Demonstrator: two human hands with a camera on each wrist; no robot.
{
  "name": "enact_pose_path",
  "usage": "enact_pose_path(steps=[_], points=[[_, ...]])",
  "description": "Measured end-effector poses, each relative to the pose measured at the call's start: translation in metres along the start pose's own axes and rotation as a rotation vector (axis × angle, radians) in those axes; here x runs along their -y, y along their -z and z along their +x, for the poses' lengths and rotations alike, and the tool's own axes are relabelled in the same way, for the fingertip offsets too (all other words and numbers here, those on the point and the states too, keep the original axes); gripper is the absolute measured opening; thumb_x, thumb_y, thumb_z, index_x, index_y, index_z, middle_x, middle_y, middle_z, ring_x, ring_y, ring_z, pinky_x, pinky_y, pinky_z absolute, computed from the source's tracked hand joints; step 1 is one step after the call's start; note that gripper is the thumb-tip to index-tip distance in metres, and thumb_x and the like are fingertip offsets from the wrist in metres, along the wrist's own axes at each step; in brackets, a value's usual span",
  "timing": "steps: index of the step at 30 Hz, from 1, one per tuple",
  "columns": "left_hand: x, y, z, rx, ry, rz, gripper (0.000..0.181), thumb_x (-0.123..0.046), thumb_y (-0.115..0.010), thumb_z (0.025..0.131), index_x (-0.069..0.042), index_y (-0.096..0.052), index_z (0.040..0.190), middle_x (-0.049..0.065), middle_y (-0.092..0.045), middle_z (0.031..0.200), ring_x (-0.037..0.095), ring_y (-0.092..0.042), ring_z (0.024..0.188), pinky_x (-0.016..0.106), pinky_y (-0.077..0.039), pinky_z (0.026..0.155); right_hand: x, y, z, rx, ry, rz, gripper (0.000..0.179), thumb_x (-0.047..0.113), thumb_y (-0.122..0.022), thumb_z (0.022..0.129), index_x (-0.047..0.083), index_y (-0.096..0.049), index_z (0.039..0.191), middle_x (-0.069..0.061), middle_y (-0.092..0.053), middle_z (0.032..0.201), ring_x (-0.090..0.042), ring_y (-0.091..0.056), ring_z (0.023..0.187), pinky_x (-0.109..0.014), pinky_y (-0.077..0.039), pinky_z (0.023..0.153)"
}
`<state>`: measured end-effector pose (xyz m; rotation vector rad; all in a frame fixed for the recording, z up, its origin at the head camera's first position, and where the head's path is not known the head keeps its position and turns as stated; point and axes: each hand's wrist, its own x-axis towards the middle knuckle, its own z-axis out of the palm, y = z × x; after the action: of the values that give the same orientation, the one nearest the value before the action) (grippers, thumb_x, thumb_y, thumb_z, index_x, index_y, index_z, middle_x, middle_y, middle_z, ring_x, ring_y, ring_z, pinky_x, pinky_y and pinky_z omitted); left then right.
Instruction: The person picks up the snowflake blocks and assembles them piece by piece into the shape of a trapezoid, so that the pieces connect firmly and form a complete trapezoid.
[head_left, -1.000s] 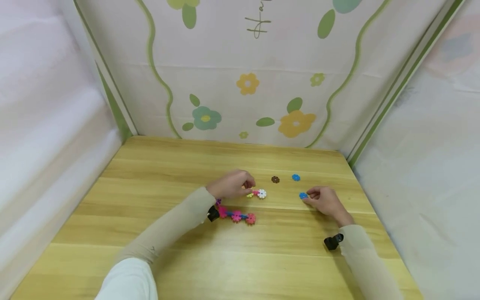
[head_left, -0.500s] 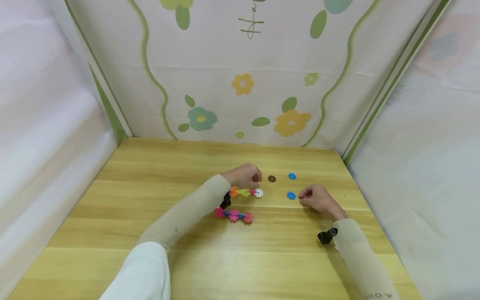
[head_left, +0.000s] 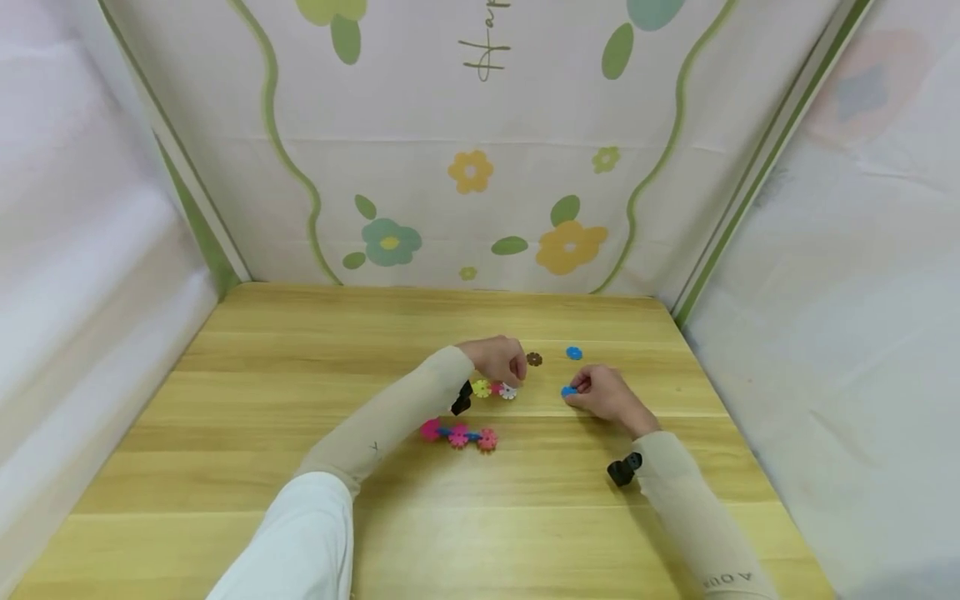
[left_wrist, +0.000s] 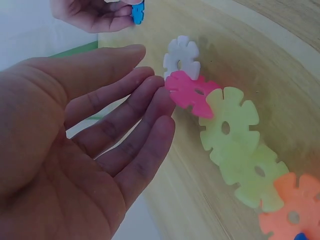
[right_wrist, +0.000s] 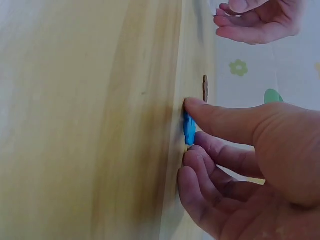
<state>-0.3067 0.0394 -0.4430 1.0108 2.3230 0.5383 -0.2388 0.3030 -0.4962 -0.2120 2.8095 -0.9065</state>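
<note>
My left hand [head_left: 501, 358] hovers over the white end of a chain of flower-shaped plastic discs, its fingers loosely bent with nothing between them. In the left wrist view the chain runs from a white disc [left_wrist: 182, 55] through a pink disc [left_wrist: 190, 92] and yellow-green discs [left_wrist: 227, 112] to an orange disc [left_wrist: 295, 202]. Over to the right, my right hand [head_left: 606, 394] pinches a blue flower disc [right_wrist: 189, 129] between thumb and fingers, close to the tabletop. A brown flower disc [head_left: 534, 359] lies flat just beyond the left fingertips.
Another blue flower disc [head_left: 573, 353] lies behind the right hand. Nearer the front, a second chain [head_left: 458, 436] of pink and blue discs lies on the wooden table [head_left: 480, 517]. Printed fabric walls [head_left: 420, 183] rise at the back and both sides.
The left hand has moved off the chain's middle to its white end. The right hand shifted the blue disc leftward, let go of it, and now pinches it again.
</note>
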Motion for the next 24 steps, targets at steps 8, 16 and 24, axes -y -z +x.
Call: enact_pose_path(steps=[8,16,24], points=[[0.006,-0.001,0.004,0.027,-0.004,0.002,0.013,-0.011,-0.069,0.103,-0.008,-0.080,0.109,0.002,-0.076,0.102,0.016,-0.070,0.087,0.027,-0.057,0.081,0.018,-0.012,-0.008,0.040,0.069,0.084,0.016,0.008,-0.085,0.089,0.005,-0.071,0.096,-0.008,-0.071,0.093,-0.017,-0.064,0.083,-0.027,-0.055,0.073],[0.020,0.000,0.000,0.027,-0.034,-0.026,0.013,-0.009,-0.069,0.102,-0.010,-0.082,0.107,0.001,-0.078,0.101,0.010,-0.067,0.085,0.027,-0.058,0.084,0.061,-0.044,-0.028,0.241,0.258,0.185,0.013,0.014,-0.085,0.090,0.011,-0.074,0.094,0.001,-0.072,0.087,-0.011,-0.065,0.076,-0.023,-0.057,0.070],[0.028,0.001,-0.004,0.014,-0.024,-0.072,0.014,-0.009,-0.069,0.102,-0.011,-0.082,0.107,0.002,-0.079,0.103,0.011,-0.068,0.088,0.027,-0.058,0.083,0.094,-0.072,-0.041,0.304,0.425,0.173,0.011,0.016,-0.086,0.090,0.017,-0.075,0.093,0.008,-0.074,0.084,-0.002,-0.068,0.074,-0.023,-0.061,0.071]])
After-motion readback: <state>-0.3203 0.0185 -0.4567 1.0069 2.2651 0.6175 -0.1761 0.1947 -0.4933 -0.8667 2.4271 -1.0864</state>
